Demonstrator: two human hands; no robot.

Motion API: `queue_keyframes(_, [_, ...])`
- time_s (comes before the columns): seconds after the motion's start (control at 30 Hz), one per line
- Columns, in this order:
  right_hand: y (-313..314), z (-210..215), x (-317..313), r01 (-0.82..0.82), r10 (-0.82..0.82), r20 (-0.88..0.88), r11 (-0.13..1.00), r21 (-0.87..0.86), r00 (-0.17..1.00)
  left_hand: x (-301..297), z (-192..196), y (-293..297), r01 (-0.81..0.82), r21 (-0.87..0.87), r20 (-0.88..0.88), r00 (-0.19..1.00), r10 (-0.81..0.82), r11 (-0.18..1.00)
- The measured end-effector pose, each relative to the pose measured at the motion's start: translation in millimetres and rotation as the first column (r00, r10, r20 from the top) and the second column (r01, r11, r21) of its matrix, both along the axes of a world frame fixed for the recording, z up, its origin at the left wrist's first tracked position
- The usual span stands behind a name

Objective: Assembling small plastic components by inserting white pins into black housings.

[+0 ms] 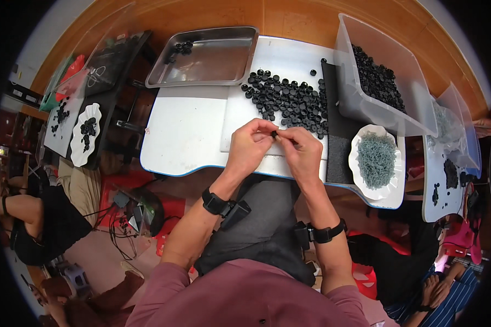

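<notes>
Close together above the near edge of the white table, my left hand (250, 146) and my right hand (300, 150) pinch one small black plastic cap (274, 133) between their fingertips. Fingers cover most of it, so its exact shape is hard to make out. Just beyond my hands, many loose black caps (292, 101) lie scattered on a white board (233, 117). Some lie open side up. On the right, a white scalloped dish (354, 163) holds a heap of thin grey-green pieces (376, 158), too fine to name.
A metal tray (215, 60) with a few black caps stands at the back left. A clear plastic bin (420, 117) full of black parts stands at the right on a dark mat (338, 158). Neighbouring tables (60, 133) flank mine, with other people seated at both sides.
</notes>
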State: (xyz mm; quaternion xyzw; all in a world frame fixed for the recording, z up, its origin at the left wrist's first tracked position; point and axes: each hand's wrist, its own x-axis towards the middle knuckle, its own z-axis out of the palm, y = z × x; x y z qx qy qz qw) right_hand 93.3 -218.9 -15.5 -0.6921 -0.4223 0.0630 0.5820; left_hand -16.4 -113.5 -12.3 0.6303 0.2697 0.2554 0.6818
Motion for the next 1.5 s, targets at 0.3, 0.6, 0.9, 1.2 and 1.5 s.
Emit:
queue_keyframes(0.3, [3.0, -0.8, -5.1, 0.02, -0.033, 0.213, 0.998, 0.063, 0.977, -1.0, -0.9, 9.2, 0.013, -0.114, 0.031, 0.999, -0.009, 0.993])
queue_keyframes(0.6, [1.0, 0.9, 1.6, -0.064, 0.064, 0.002, 0.998, 0.021, 0.998, -1.9, -3.6, 12.5, 0.044, -0.114, 0.098, 0.995, -0.033, 0.993])
queue_keyframes(0.9, [2.1, -1.0, 0.7, -0.02, 0.008, -0.285, 0.999, -0.04, 0.959, -4.7, -0.4, 10.7, 0.069, -0.216, 0.184, 0.983, -0.029, 0.974])
queue_keyframes(1.2, [7.8, 5.4, 8.4, -0.025, -0.028, -0.366, 0.99, -0.14, 0.93, -4.1, -4.2, 7.3, 0.028, -0.103, 0.234, 0.972, -0.003, 0.994])
queue_keyframes(1.5, [3.4, 10.1, 18.9, -0.162, 0.063, -0.512, 0.975, -0.15, 0.856, -3.8, -8.4, 5.6, 0.047, -0.079, 0.25, 0.968, -0.026, 0.996])
